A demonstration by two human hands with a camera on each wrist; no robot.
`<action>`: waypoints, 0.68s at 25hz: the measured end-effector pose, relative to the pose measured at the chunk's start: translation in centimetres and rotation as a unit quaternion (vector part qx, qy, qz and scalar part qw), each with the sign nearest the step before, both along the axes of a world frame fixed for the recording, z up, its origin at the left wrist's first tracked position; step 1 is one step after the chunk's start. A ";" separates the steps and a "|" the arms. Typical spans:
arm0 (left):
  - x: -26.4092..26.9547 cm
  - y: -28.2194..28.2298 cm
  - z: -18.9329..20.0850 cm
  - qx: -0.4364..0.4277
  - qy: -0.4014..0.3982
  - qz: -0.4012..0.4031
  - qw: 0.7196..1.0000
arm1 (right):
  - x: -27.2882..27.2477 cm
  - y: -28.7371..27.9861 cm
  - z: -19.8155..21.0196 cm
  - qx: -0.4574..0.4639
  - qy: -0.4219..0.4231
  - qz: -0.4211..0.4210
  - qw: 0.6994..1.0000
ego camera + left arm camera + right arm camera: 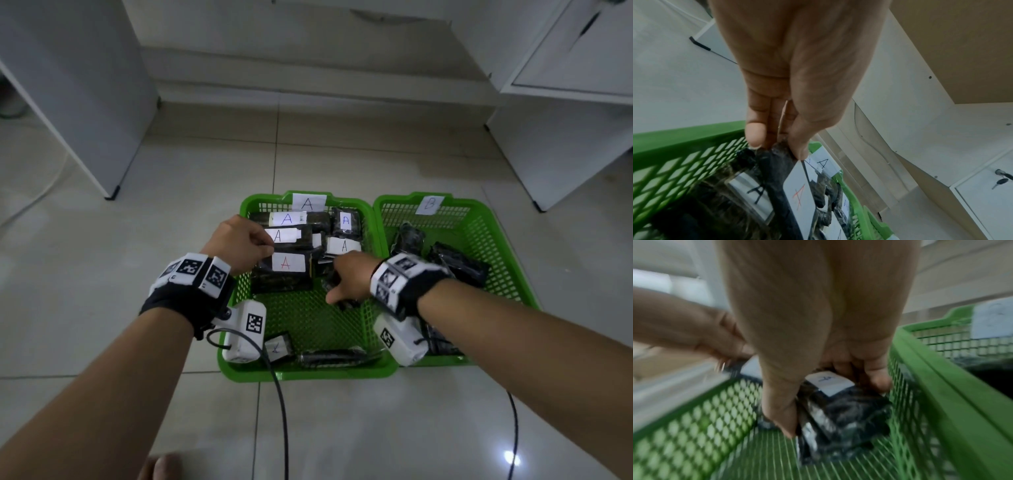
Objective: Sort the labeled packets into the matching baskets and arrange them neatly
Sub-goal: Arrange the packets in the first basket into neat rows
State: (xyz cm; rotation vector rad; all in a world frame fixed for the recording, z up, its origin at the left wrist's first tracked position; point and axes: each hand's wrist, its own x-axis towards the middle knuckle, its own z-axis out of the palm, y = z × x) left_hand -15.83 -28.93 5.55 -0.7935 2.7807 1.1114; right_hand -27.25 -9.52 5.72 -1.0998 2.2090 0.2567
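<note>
Two green mesh baskets sit side by side on the floor: basket A (310,371) and basket B (507,240). Several dark packets with white "A" labels lie at the back of basket A. My left hand (245,245) pinches the corner of the packet with a red A label (286,263), also the packet (797,193) in the left wrist view. My right hand (346,277) reaches into basket A and grips a dark labeled packet (836,405) between thumb and fingers near the basket's right wall. Dark packets (459,263) lie in basket B, labels hidden.
Two more packets (329,354) lie along basket A's front wall. White cabinets stand at left (78,96) and right (565,137) on the tiled floor. Cables (279,411) trail from both wrist cameras. A bare foot (161,467) shows at the bottom edge.
</note>
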 end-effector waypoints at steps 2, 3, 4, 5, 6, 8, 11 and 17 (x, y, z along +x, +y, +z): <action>-0.4 0.3 0.4 0.037 -0.014 -0.007 0.999 | -1.3 0.6 2.0 -0.012 -0.042 -0.048 0.998; -0.7 0.9 0.7 0.062 -0.027 -0.019 0.998 | -1.9 1.0 2.8 -0.016 -0.053 -0.057 0.997; -1.1 1.6 0.7 0.073 -0.041 -0.036 0.996 | -2.5 1.5 3.5 -0.024 -0.059 -0.063 0.996; -1.6 2.6 0.5 0.070 -0.052 -0.051 0.995 | -3.0 2.0 3.9 -0.031 -0.060 -0.074 0.995; -2.1 3.6 0.1 0.062 -0.058 -0.058 0.995 | -3.5 2.5 4.3 -0.042 -0.057 -0.085 0.994; -3.1 5.6 -1.2 0.050 -0.053 -0.058 0.996 | -4.2 3.4 4.5 -0.065 -0.055 -0.106 0.991; -4.2 7.4 -3.2 0.016 -0.032 -0.052 0.998 | -4.6 4.6 4.2 -0.070 -0.048 -0.132 0.988; -4.3 8.2 -4.8 -0.070 -0.021 -0.103 0.992 | -4.4 4.9 3.8 -0.093 -0.032 -0.155 0.983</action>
